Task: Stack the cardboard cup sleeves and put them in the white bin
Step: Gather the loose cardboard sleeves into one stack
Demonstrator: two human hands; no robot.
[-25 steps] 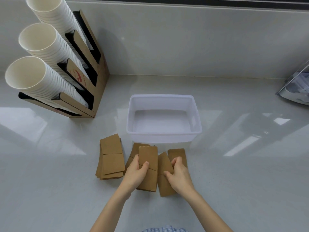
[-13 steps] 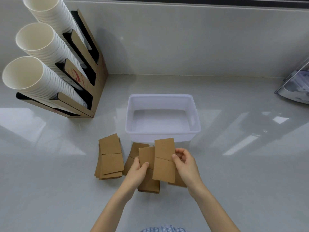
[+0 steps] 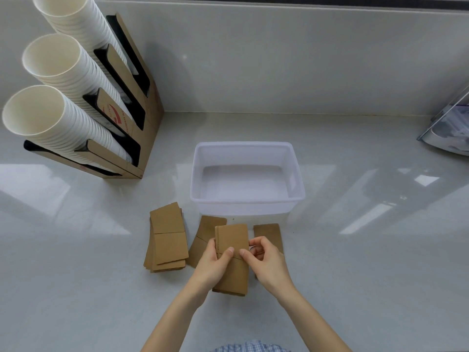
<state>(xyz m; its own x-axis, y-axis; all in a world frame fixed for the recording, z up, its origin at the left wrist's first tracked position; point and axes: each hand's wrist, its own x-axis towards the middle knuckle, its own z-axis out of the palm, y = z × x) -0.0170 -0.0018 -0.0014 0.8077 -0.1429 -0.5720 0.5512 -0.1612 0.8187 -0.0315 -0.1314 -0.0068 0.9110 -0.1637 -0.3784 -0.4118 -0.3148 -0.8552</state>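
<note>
Lower centre of frame: both hands meet on a small held stack of sleeves (image 3: 232, 252), flat brown cardboard, long axis running up-down in the picture. Left hand (image 3: 212, 265) grips the stack's left edge, thumb pressed on the top face; right hand (image 3: 266, 262) pinches the right edge, thumb on top, fingers curled behind. Exact count in the held stack cannot be told, at least two edges show. Just left of it, partly under the left hand, one loose sleeve (image 3: 206, 237) lies on the counter (image 3: 355, 275). Just right, partly behind the right hand, one more sleeve (image 3: 269, 233). Further left, apart from the hands, a separate sleeve pile (image 3: 167, 241), several layers fanned. One white bin (image 3: 247, 199) sits directly above the hands, centre frame, no sleeves inside. Upper left: cup holder (image 3: 132, 123) with three rows of white paper cups (image 3: 58, 72).
</note>
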